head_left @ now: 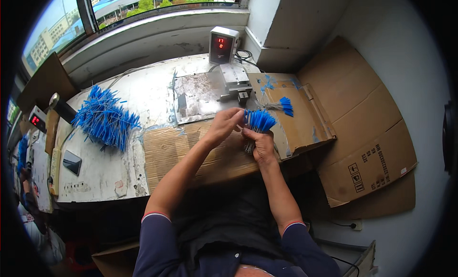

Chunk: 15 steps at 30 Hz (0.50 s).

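My right hand (262, 145) is wrapped round a bundle of thin wires with blue sleeved ends (260, 120). Its blue ends fan out above my fist, and the pale stems show below it. At the bundle's left edge, the fingers of my left hand (226, 125) are bent and pressed together; what they pinch is too small to tell. Just beyond my hands stands a small metal press-like fixture (234, 79) on a worn steel plate (198, 97). A smaller bunch of blue-tipped wires (285, 106) lies on the cardboard to the right.
A large heap of blue-tipped wires (105, 117) covers the table's left part, near a phone (72, 162) and a dark cylinder (62, 107). Behind the fixture stands a counter box with red digits (223, 46). An opened carton (362, 129) rises at right. Another person (36, 224) sits far left.
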Motion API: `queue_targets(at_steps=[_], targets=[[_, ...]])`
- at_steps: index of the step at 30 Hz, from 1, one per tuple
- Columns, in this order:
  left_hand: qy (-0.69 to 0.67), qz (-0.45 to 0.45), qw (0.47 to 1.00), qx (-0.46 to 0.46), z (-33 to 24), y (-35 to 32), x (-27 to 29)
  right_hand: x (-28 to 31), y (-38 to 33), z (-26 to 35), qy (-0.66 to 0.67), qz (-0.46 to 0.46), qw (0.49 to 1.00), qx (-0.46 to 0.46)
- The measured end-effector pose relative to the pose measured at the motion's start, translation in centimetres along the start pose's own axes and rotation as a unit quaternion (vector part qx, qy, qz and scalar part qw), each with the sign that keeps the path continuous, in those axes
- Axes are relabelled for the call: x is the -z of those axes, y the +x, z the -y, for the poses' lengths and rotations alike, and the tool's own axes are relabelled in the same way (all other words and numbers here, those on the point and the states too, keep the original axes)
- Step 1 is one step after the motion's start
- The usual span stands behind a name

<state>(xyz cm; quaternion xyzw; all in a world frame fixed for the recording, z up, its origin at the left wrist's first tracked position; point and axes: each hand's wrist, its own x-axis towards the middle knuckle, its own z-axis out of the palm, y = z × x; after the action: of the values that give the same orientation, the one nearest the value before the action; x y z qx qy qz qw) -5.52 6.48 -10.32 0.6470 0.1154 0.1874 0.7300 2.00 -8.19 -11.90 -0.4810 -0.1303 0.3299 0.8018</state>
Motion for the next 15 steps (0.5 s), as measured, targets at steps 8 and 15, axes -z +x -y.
queue_targets(at_steps=[8,15], targets=[[-0.003,-0.022,1.000,0.009,0.3,1.3,2.1,-1.9,0.1,0.8,-0.023,-0.010,0.998,-0.051],[0.133,-0.303,0.936,-0.122,2.5,4.9,7.8,-2.2,4.4,1.0,-0.096,-0.036,0.995,-0.021]])
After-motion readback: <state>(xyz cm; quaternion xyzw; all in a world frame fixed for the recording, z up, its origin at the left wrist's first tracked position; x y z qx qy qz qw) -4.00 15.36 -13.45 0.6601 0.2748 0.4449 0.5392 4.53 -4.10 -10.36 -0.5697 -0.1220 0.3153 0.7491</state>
